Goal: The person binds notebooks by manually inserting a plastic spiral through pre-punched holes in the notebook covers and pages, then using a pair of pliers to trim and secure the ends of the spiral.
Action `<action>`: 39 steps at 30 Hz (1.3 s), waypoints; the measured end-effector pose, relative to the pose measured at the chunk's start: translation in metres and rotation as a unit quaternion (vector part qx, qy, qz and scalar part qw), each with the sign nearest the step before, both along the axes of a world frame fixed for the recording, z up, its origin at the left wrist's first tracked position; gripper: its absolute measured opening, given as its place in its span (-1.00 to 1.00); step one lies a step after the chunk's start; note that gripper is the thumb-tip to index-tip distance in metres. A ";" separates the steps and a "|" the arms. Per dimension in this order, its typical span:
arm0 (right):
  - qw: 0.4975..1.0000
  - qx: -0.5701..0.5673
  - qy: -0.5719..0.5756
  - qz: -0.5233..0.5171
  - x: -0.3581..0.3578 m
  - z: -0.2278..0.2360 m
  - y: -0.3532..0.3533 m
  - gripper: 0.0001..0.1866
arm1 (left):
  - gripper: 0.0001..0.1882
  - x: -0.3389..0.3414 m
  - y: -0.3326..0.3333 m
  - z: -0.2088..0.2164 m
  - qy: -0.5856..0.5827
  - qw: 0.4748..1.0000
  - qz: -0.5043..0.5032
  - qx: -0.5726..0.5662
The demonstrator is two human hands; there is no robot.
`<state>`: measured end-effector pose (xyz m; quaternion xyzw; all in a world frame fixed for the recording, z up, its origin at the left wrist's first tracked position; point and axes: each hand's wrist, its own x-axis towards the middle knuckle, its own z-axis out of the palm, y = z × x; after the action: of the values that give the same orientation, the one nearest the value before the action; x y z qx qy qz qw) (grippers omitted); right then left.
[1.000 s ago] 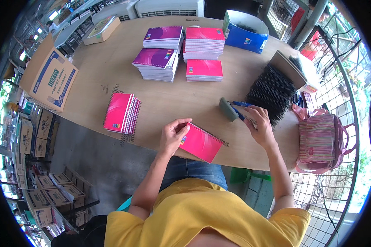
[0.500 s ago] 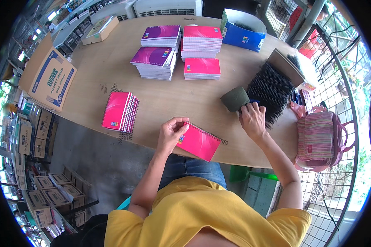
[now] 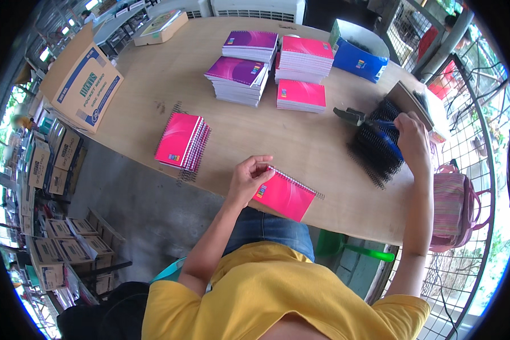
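Left hand (image 3: 248, 180) pressed flat-fingered on pink notebook (image 3: 285, 195) at the worktop's (image 3: 153, 85) near edge, about 6 o'clock, pinning it steady. Right hand (image 3: 412, 143) out at 3 o'clock, closed round blue-handled pliers (image 3: 364, 118) held over the heap of black spirals (image 3: 375, 148), within easy reach. Bound pile (image 3: 182, 141) parked at 9 o'clock; unfinished stacks (image 3: 272, 65) waiting at 12, clear of the working spot.

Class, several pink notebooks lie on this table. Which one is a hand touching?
The single pink notebook at the table's near edge, under the left hand. The other pink ones sit in stacks, untouched.
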<state>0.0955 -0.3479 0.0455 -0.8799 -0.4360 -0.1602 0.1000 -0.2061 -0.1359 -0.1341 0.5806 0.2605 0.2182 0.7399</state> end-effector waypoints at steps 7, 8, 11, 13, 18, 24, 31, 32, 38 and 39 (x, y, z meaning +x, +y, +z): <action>0.929 0.123 0.306 0.171 -0.047 -0.134 0.069 -0.90 | -0.57 -0.010 0.008 0.014 -0.017 0.999 0.028 -0.004; 0.933 0.094 0.321 0.134 -0.043 -0.153 0.074 -0.91 | -0.58 -0.013 0.010 0.015 -0.021 0.999 0.038 0.004; 0.981 0.039 0.130 0.138 -0.089 -0.154 0.079 -0.69 | -0.56 -0.032 0.018 0.015 -0.011 0.998 0.067 -0.003; 0.986 0.032 0.045 0.155 -0.107 -0.176 0.070 -0.54 | -0.56 -0.031 0.020 0.012 -0.015 0.998 0.063 0.010; 0.975 0.035 0.087 0.201 -0.108 -0.157 0.068 -0.46 | -0.55 -0.025 0.021 0.018 -0.023 0.998 0.045 0.026; 0.910 0.049 0.045 0.409 -0.119 -0.046 0.091 -0.46 | -0.51 -0.025 0.020 0.033 -0.031 0.998 0.028 0.035; 0.846 0.030 -0.194 0.496 -0.123 -0.022 0.107 -0.61 | -0.45 -0.018 0.016 0.052 -0.010 0.998 0.007 0.055; 0.840 0.033 -0.204 0.502 -0.124 -0.021 0.107 -0.62 | -0.45 -0.019 0.016 0.053 -0.003 0.998 0.007 0.062; 0.883 -0.031 -0.080 0.461 -0.127 -0.018 0.099 -0.65 | -0.47 -0.022 0.014 0.055 -0.014 0.997 0.031 0.071; 0.900 -0.048 -0.005 0.433 -0.128 -0.019 0.095 -0.67 | -0.50 -0.022 0.009 0.060 -0.025 0.995 0.050 0.077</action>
<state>-0.0325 -0.2525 0.0268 -0.6068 -0.7819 -0.0848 0.1149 -0.2285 -0.1268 -0.0739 0.6161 0.2534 0.2891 0.6875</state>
